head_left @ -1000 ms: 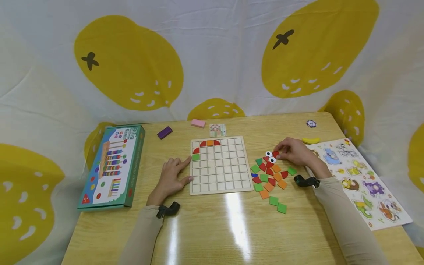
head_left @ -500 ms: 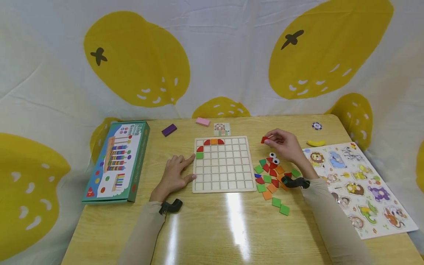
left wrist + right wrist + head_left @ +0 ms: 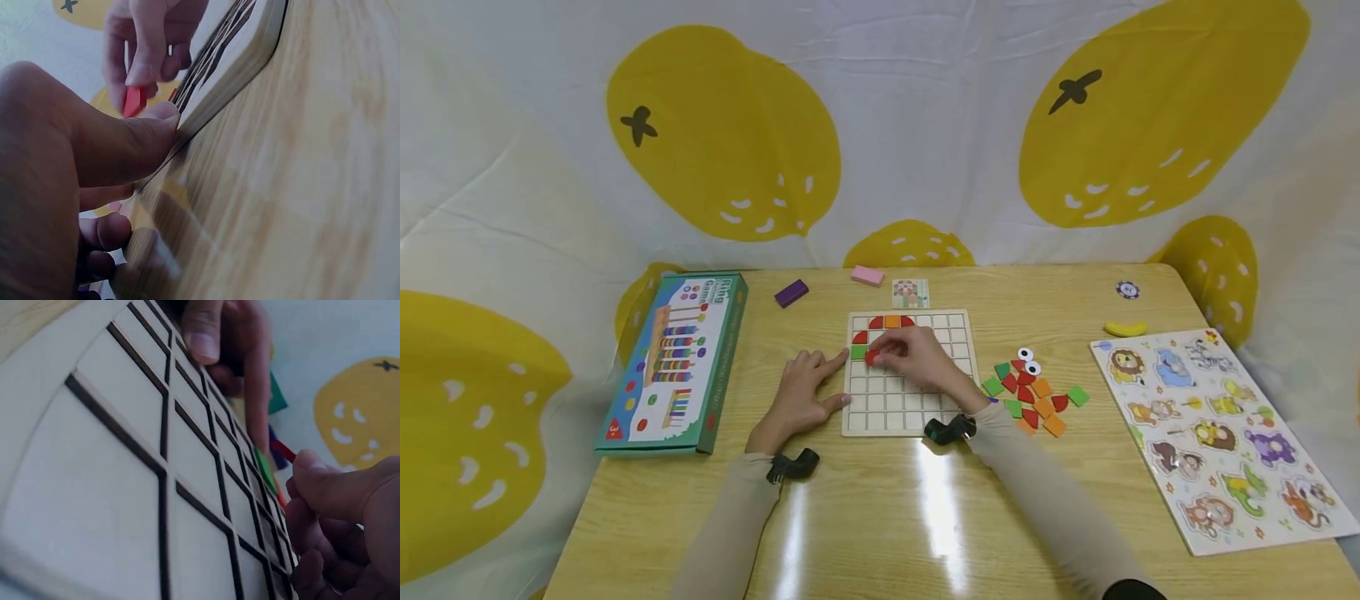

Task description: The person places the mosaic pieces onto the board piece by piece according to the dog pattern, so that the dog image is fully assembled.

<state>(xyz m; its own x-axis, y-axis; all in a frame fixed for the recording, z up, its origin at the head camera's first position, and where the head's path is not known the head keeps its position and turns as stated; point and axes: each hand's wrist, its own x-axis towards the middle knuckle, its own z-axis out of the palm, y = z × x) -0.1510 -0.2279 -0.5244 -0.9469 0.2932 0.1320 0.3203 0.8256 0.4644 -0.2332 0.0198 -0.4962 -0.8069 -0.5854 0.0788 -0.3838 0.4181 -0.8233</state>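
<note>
My right hand (image 3: 916,358) is over the wooden grid board (image 3: 880,423), pinching a small red tile (image 3: 872,357) between thumb and fingertips. The tile is right beside the green square tile (image 3: 858,352) in the board's left column; its exact shape is partly covered by the fingers. In the left wrist view the red tile (image 3: 134,102) appears edge-on. My left hand (image 3: 805,392) rests at the board's left side, its thumb (image 3: 147,134) and forefinger touching the edge. Along the upper rows lie red rounded tiles (image 3: 860,337) and an orange square (image 3: 892,321).
Loose green, orange and red tiles (image 3: 1026,392) lie right of the board, near two googly eyes (image 3: 1028,361). A picture card (image 3: 911,293), pink block (image 3: 867,276) and purple block (image 3: 792,292) stand behind. A game box (image 3: 673,367) is left; an animal puzzle board (image 3: 1217,433) right.
My right hand has carried the red tile from the loose pile leftward over the board, next to the green square. The left hand has stayed at the board's edge.
</note>
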